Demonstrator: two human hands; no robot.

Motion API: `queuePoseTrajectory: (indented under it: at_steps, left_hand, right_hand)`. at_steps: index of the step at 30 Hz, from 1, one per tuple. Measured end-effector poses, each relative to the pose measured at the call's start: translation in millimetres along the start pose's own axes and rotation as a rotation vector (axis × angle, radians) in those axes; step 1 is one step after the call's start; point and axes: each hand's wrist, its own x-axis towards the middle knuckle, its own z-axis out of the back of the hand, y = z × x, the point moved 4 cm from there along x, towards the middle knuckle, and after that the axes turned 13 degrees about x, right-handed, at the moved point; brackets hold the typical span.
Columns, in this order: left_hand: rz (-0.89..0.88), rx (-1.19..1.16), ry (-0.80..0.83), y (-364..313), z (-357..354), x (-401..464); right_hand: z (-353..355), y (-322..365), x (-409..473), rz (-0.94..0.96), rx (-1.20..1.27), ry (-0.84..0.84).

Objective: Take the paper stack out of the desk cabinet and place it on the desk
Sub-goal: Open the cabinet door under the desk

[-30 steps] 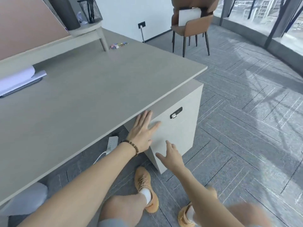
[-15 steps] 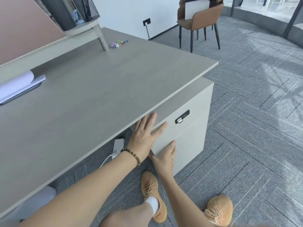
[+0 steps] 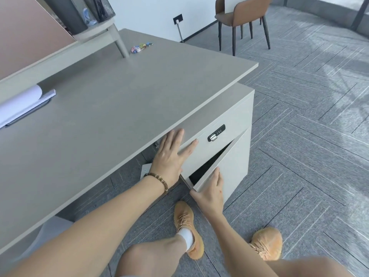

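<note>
Cabinet door (image 3: 229, 166), shut half a second ago, now stands ajar; right hand (image 3: 209, 193) curls round its free lower corner; left hand (image 3: 171, 154), fingers spread and holding nothing, braces flat on the drawer front (image 3: 207, 144) under the desk (image 3: 119, 100) edge; paper stack not visible, interior dark; retrieval can follow.
</note>
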Motion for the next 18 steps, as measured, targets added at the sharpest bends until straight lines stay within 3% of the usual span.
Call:
queuePoseTrajectory:
  at_steps: [7,14,18]
  left_hand:
    - [0.125,0.022,0.124,-24.2,19.9,-13.5]
    - [0.144,0.014,0.255,-26.9,29.5,-16.4]
    - [0.149,0.033,0.239,-28.2,29.0,-17.5]
  right_hand:
    - [95.8,-22.5,-39.2,0.136,-0.269,0.080]
    - [167.1,-34.4,-48.0,0.036,-0.193,0.077]
    - [197.2,-38.8,-38.2,0.016,-0.220,0.039]
